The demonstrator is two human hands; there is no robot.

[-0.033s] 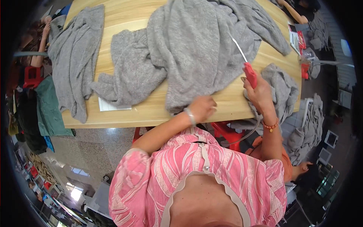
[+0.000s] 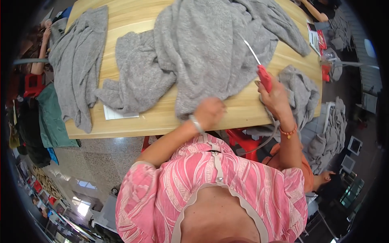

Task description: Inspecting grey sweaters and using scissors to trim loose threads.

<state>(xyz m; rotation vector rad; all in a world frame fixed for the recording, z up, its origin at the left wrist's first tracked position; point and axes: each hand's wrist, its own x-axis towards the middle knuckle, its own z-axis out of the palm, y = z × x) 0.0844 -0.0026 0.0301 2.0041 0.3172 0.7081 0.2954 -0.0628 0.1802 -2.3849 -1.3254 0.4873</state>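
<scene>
A large fuzzy grey knitted garment (image 2: 202, 52) lies rumpled across the middle of the table (image 2: 158, 126). Raised at the right, my right hand (image 2: 276, 95) is closed round the red handle of an air blow gun (image 2: 264, 77). Its long thin metal nozzle points up and left over the knit, and a clear hose hangs from below the hand. My left hand (image 2: 209, 112) is by the garment's near edge, its fingers smeared by motion. Whether it touches the cloth I cannot make out.
Another grey knit (image 2: 81, 69) hangs over the table's left end, with a white paper (image 2: 120, 114) near the front edge. A crumpled grey piece (image 2: 299, 91) lies right of my right hand. A red stool (image 2: 243, 141) stands under the table. Co-workers sit at both sides.
My left hand has shifted a little left and up along the garment's near edge. The air blow gun has moved slightly left, staying in my right hand.
</scene>
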